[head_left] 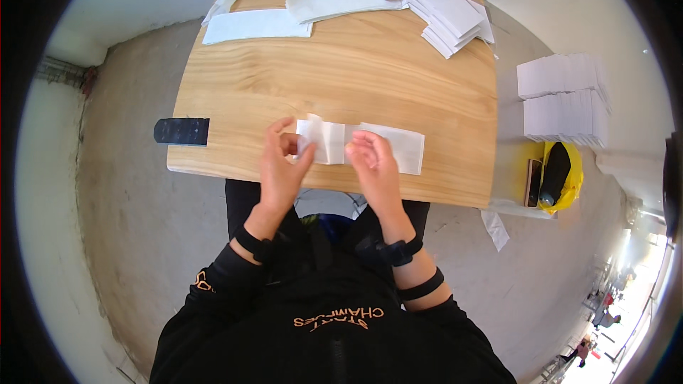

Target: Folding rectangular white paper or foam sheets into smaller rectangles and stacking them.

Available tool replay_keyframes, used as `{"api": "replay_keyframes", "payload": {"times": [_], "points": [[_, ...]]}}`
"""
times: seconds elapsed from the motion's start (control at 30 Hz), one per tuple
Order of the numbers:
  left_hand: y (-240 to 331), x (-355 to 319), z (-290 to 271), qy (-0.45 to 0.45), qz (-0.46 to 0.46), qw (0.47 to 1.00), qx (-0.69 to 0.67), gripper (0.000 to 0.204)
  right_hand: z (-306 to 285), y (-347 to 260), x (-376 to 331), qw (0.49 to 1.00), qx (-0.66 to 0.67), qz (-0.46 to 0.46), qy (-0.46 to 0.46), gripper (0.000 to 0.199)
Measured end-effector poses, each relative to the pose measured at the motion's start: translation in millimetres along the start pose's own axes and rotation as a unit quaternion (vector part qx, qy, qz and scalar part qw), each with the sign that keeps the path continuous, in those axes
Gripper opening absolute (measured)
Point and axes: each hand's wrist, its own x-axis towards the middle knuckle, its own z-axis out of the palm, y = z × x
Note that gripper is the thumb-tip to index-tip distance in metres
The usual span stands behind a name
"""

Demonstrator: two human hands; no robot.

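Seen from above, two hands work a long white paper strip (pixel 370 144) at the near edge of a wooden counter (pixel 356 78). The left hand (pixel 279 171) pinches its folded left end; the right hand (pixel 373 163) presses its middle with fingers curled. Far side: two flat white sheets (pixel 256 25), a pile of folded white packets (pixel 452 18) (count unclear).

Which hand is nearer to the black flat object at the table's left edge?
Left. The left hand is closer to the black flat object; the right hand is farther right, across the white paper strip.
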Motion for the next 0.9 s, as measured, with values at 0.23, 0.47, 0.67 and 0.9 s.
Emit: {"api": "replay_keyframes", "payload": {"times": [0.23, 0.47, 0.67, 0.9], "points": [[30, -20, 34, -0.185, 0.166, 0.968, 0.039, 0.064, 0, -10, -7, 0.966, 0.193, 0.156, 0.069, 0.037], [-8, -12, 14, -0.119, 0.221, 0.95, 0.184, 0.085, -44, -15, 11, 0.939, 0.268, 0.175, 0.122, 0.034], [-45, -5, 23, -0.016, 0.17, 0.95, 0.262, 0.085, -107, -28, 13, 0.929, 0.307, 0.163, 0.125, 0.032], [-46, 3, 51, -0.047, 0.197, 0.965, 0.166, 0.038, -173, 6, 8, 0.932, 0.274, 0.162, 0.175, 0.031]]}}
